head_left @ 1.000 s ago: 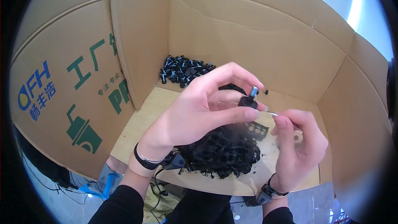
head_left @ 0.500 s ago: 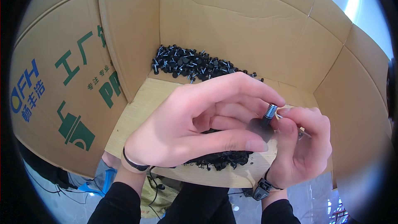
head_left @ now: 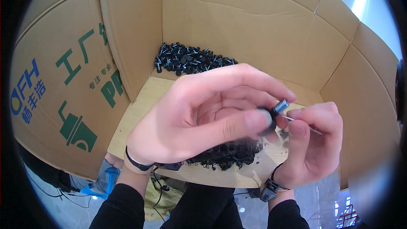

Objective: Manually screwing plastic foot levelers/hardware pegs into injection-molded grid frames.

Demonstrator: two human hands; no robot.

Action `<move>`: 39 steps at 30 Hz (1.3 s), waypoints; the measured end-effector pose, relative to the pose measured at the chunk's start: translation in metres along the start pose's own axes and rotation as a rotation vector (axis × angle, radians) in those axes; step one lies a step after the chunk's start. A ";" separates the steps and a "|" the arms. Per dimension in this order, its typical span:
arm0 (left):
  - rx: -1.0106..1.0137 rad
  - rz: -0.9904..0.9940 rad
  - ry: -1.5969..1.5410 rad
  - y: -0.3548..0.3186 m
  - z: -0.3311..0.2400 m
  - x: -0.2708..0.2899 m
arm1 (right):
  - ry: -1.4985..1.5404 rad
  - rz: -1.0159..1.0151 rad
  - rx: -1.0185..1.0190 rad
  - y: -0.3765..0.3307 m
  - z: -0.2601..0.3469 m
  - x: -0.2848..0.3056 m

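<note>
My left hand (head_left: 207, 114) pinches a small black knob with a silver threaded stud (head_left: 275, 110) between thumb and fingers, stud pointing right. My right hand (head_left: 311, 144) holds a thin metal pin (head_left: 299, 121) between thumb and forefinger, its tip touching the stud. Both hands hover above a heap of small black parts (head_left: 229, 152) lying on the wooden board (head_left: 140, 110), partly hidden by my left hand.
Tall cardboard walls (head_left: 237, 25) with green print on the left panel surround the board. A second pile of black knobs with studs (head_left: 188, 59) lies in the far corner. Below the board's front edge are cables and a blue object (head_left: 104, 178).
Both hands have come closer to the camera and together. The knob has turned so its stud points at the right hand, and the pin now meets it.
</note>
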State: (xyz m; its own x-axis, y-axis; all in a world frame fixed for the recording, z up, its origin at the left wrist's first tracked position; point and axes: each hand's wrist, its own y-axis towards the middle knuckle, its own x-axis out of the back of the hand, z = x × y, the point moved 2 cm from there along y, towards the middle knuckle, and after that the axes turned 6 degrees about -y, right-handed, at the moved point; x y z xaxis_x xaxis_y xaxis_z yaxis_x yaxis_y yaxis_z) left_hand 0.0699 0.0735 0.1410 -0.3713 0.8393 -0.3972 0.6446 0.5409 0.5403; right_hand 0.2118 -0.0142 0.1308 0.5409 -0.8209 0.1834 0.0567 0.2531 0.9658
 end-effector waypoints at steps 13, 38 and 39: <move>0.036 0.028 0.014 0.001 0.001 -0.002 | -0.055 0.011 -0.163 -0.002 0.011 0.000; 0.009 0.087 -0.013 -0.002 0.005 0.004 | -0.027 -0.018 -0.180 -0.004 0.014 -0.004; 0.012 0.089 -0.005 -0.002 0.004 0.004 | -0.025 -0.014 -0.188 -0.004 0.015 -0.004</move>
State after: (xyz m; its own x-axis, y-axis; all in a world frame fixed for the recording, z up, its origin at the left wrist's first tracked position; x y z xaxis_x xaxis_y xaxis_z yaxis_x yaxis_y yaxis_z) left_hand 0.0696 0.0752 0.1351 -0.3093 0.8835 -0.3517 0.6826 0.4638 0.5647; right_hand 0.1970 -0.0199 0.1286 0.5178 -0.8370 0.1769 0.2212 0.3308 0.9174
